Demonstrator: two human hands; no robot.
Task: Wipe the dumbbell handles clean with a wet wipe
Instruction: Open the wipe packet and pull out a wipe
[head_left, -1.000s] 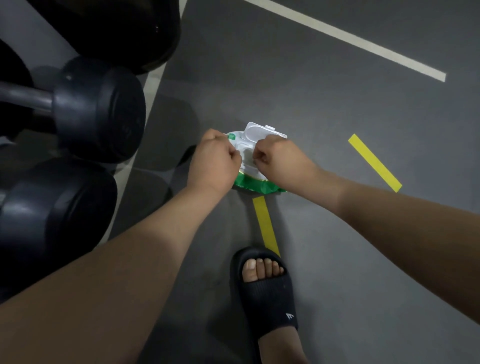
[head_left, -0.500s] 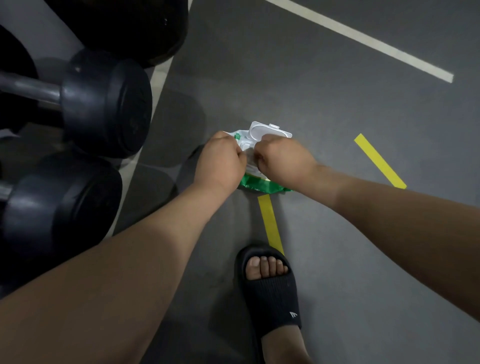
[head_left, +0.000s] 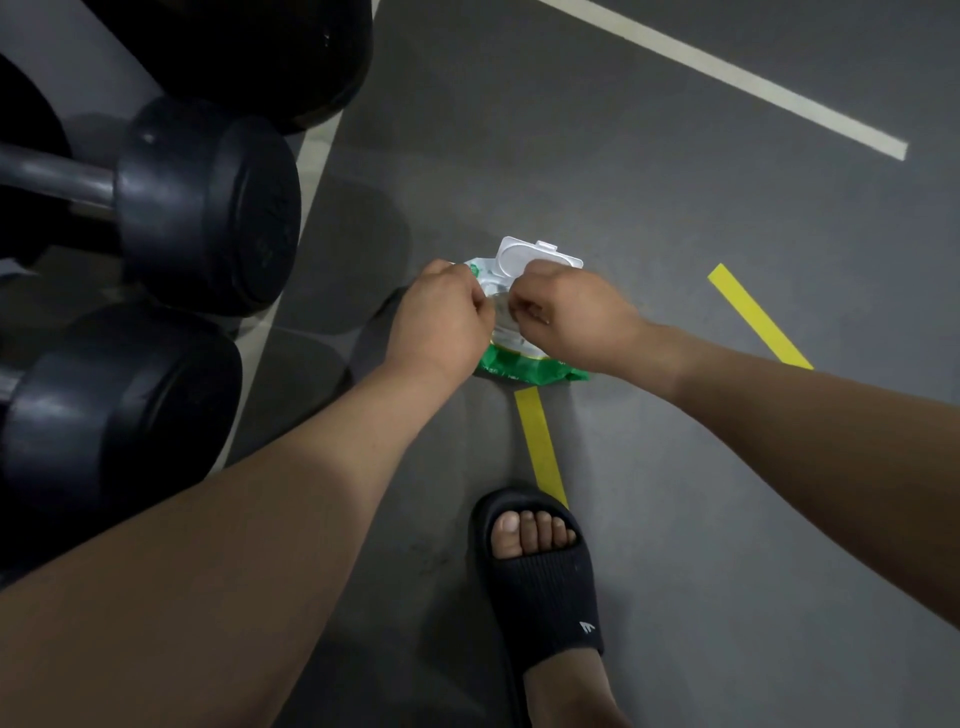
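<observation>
A green and white wet wipe pack (head_left: 524, 366) lies on the grey floor with its white flip lid (head_left: 530, 258) standing open. My left hand (head_left: 441, 322) grips the pack's left side, fingers curled. My right hand (head_left: 571, 317) is curled over the pack's opening, fingertips pinching at something there; what it pinches is hidden. Black dumbbells sit on a rack at the left: one (head_left: 208, 208) with a grey metal handle (head_left: 52, 176), and a larger one (head_left: 119, 405) below it.
My foot in a black slide sandal (head_left: 540, 577) stands just below the pack. Yellow tape strips (head_left: 540, 447) (head_left: 758, 317) and a white line (head_left: 727, 78) mark the floor. Another black weight (head_left: 291, 57) sits at the top left.
Both hands stay on the pack. The right hand's fingers have shifted slightly at the opening, and the view has drifted a little.
</observation>
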